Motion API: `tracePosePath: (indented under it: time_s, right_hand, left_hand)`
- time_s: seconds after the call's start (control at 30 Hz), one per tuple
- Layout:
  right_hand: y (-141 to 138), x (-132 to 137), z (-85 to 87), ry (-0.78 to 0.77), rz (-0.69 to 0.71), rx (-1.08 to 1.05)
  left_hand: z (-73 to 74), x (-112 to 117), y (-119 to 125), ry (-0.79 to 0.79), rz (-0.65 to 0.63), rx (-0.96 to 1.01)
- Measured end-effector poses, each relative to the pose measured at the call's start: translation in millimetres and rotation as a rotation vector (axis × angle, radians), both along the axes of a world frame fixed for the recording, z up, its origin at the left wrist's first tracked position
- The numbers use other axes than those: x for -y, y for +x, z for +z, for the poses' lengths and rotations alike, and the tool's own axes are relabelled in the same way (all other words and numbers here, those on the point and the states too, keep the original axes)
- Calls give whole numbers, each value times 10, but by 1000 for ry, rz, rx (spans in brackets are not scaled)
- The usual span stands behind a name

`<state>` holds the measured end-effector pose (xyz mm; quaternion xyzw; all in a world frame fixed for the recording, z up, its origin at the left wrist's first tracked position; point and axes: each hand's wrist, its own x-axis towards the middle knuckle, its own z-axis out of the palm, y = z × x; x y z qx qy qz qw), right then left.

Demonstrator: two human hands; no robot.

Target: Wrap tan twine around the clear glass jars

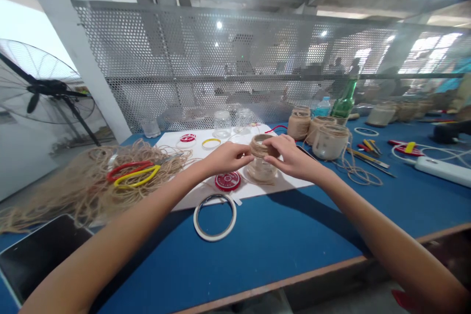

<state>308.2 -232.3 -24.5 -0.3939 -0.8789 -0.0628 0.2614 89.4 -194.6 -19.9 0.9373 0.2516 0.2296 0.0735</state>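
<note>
A glass jar (262, 170) with twine wound around its neck stands upright on a white sheet (294, 181). On the left side of the wrapped neck, my left hand (232, 158) closes its thumb and fingers against the jar. My right hand (287, 156) grips the neck from the right, its fingers bent over the rim. Some fingertips are hidden behind the twine. A red lid (227, 181) lies just left of the jar, and a roll of white tape (196, 225) sits in front of it.
Loose twine (84, 176) is heaped at the left, with red-and-yellow-handled scissors (137, 172) on it. Clear jars (222, 125) stand behind. Twine-wrapped jars (299, 125), a green bottle (345, 100) and a white power strip (443, 170) are at the right. A dark-screened device (44, 255) lies front left.
</note>
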Motion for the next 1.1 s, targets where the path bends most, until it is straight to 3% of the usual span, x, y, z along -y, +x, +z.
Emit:
tracePosePath:
  time_s: [0.37,0.6,0.93,1.1]
  right_hand:
    - [-24,46,-22,-11,-29,0]
    - [-21,15,-39,23,-6,-8]
    - [1,12,-2,-105,91,-100]
    - [48,13,33,-145,117,-62]
  left_hand:
    - [-39,-23,-19,62,2,-43]
    - [-33,-20,-11,98,70,-77]
    - [-73,-29,18,-1,194,-18]
    - [-30,9,13,-35,118,2]
